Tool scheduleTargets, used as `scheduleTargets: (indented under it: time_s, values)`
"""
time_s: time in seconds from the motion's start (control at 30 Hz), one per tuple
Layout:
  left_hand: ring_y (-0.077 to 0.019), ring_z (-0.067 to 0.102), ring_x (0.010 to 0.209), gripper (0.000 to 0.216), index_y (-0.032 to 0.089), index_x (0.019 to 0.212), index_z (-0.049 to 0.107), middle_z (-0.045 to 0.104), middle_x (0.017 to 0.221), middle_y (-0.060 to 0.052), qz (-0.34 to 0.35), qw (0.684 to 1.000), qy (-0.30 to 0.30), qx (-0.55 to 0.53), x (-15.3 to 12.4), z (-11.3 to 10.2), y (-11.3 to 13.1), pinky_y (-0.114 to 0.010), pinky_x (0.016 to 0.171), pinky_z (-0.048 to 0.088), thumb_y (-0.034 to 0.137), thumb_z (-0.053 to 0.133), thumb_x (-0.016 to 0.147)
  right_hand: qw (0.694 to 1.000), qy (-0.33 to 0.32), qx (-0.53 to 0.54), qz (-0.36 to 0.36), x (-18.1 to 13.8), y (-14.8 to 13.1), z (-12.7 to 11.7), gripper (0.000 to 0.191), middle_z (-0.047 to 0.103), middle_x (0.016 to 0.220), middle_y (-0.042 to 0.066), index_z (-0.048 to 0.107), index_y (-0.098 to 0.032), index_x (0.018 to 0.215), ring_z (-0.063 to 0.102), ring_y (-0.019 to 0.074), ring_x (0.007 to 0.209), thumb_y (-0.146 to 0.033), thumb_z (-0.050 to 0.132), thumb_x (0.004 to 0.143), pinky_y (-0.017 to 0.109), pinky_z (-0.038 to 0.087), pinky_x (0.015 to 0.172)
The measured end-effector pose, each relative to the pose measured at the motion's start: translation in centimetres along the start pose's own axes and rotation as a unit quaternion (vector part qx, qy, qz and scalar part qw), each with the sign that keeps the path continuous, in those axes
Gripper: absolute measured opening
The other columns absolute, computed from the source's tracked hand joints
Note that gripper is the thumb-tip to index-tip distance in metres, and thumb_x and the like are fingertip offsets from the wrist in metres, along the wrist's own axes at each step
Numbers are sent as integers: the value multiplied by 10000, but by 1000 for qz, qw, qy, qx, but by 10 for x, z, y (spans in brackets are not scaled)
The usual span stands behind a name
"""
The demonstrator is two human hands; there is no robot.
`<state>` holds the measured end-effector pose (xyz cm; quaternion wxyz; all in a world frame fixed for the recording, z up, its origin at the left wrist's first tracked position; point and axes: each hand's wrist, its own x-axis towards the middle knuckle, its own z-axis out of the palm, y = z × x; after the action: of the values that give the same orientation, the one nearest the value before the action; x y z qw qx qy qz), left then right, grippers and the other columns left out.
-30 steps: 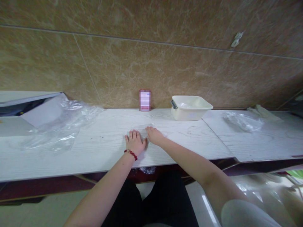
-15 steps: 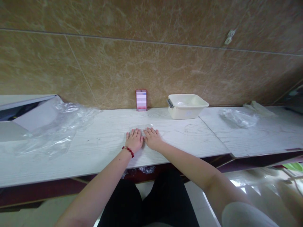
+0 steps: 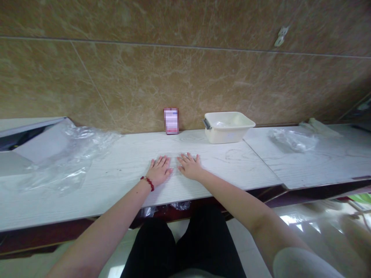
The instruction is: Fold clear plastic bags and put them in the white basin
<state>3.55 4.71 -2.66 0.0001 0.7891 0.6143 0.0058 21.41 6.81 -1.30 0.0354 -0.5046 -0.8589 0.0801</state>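
Observation:
My left hand (image 3: 160, 170) lies flat on the pale wood-grain countertop (image 3: 121, 193), palm down with its fingers spread. A red bead bracelet (image 3: 148, 183) circles that wrist. Beside it, a small gap away, my right hand (image 3: 190, 166) also rests palm down, fingers apart. Neither hand holds anything. Behind them a phone (image 3: 171, 121) with a blurred-out screen leans upright against the wall. To the right of the phone stands a cream plastic basin (image 3: 228, 133) with a grey handle at its left end.
At the left, clear plastic wrap (image 3: 78, 154) lies beside an open white box (image 3: 43, 143) with something dark inside. A crumpled clear plastic bag (image 3: 295, 139) lies on the right. The brown marble-look wall (image 3: 139, 81) closes off the back. Below the front edge, more plastic (image 3: 180, 205) shows.
My hands have slid apart, the left one leftward and the right one slightly rightward, and a gap now shows between them. The view has shifted slightly.

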Motion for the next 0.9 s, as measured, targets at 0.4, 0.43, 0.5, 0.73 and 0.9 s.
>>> scheduleTargets:
  time_s: [0.4, 0.43, 0.5, 0.73, 0.9]
  values:
    - [-259, 145, 1247, 678, 93, 1299, 218, 201, 1360, -128, -24, 1000, 3, -17, -21, 0, -22, -502, 970, 91, 536, 203, 786, 998, 5, -6, 63, -7, 10, 5, 597, 114, 1389, 15, 172, -293, 1307, 7, 301, 1247, -578, 159, 782, 640, -37, 869]
    - [-260, 144, 1247, 678, 86, 1296, 224, 206, 1358, -131, -24, 1000, 5, -20, -22, 0, -24, -499, 972, 94, 533, 207, 787, 998, 15, -6, 66, -9, 12, 5, 600, 130, 1386, 26, 187, -282, 1305, 14, 304, 1246, -576, 174, 782, 641, -28, 870]
    - [-257, 141, 1248, 676, 65, 1291, 233, 211, 1354, -142, -29, 999, 11, -26, -25, 1, -29, -481, 980, 103, 521, 209, 792, 997, 46, -3, 68, -16, 18, 3, 588, 182, 1371, 54, 240, -259, 1291, 51, 309, 1240, -559, 216, 786, 636, 14, 876]
    - [-233, 187, 1239, 588, 75, 1262, 303, 285, 1327, -140, 23, 996, 60, -60, -34, -1, -12, -422, 1001, 133, 451, 237, 815, 978, 124, -53, -160, -40, 29, -19, 268, 486, 1161, 32, 558, -260, 1003, 319, 224, 1130, -350, 463, 768, 504, 72, 968]
    - [-228, 223, 1227, 612, 35, 1256, 295, 297, 1318, -154, 63, 994, 57, -74, -32, -1, 25, -390, 997, 182, 453, 249, 812, 946, 143, -130, -260, -35, 24, -22, 158, 567, 1048, 19, 615, -224, 790, 385, 214, 1062, -204, 459, 781, 521, 60, 958]
